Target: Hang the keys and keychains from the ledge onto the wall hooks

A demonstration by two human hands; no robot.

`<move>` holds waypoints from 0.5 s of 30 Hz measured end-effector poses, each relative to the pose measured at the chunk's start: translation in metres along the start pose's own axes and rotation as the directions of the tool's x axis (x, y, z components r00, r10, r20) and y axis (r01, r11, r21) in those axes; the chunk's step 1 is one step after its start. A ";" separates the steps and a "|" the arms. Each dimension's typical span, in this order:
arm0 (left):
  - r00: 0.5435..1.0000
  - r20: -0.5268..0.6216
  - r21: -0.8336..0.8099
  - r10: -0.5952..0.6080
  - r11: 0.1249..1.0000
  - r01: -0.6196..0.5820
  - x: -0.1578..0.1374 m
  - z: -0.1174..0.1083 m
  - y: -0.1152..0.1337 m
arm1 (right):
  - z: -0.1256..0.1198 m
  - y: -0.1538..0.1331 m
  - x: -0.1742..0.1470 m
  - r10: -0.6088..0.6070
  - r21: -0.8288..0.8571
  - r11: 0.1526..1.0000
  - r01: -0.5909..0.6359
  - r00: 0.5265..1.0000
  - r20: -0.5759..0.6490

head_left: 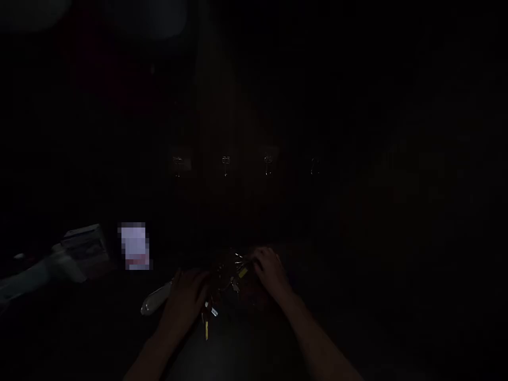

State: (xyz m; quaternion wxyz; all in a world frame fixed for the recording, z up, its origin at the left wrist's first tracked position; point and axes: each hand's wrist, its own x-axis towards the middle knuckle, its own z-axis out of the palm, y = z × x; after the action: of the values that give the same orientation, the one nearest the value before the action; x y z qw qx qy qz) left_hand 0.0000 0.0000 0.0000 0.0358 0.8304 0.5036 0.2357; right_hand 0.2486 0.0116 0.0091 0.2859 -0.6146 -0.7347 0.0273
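The view is very dark. Between my hands lies a tangle of small shiny metal pieces that look like keys (235, 286), with a yellow tag (243, 273) among them. My right hand (272, 270) reaches in from the right, its fingers curled on the far side of this bunch. On the other side, my left hand (184, 296) bends over the near-left part, fingertips lost in shadow. Just below it a yellow strip (207, 330) and a pale blue piece (215, 312) catch light. A whitish long object (156, 300) sticks out left of my left hand.
Several metal hooks (226, 165) form a row farther off, ahead of my hands. At left are a blurred bright rectangle (135, 246), a box (85, 244) and a pale crumpled strip (27, 280). Large dim pale shapes (151, 18) show at the upper left.
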 end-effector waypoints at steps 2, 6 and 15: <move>1.000 -0.011 -0.018 0.011 1.000 -0.012 -0.001 0.000 0.000 | 0.002 0.001 0.000 -0.007 -0.027 1.000 0.007 1.000 0.012; 0.999 -0.038 -0.032 0.024 0.999 -0.025 -0.002 0.001 -0.001 | 0.006 0.004 0.001 -0.027 -0.025 0.999 0.027 1.000 0.000; 0.999 -0.043 -0.034 0.021 0.999 -0.022 -0.002 -0.004 0.003 | 0.008 0.006 -0.001 -0.028 -0.032 0.999 0.028 1.000 -0.007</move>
State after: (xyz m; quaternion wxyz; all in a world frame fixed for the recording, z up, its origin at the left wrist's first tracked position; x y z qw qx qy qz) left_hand -0.0002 -0.0043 0.0037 0.0370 0.8298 0.4911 0.2624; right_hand 0.2501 0.0145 0.0002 0.2792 -0.6087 -0.7426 0.0095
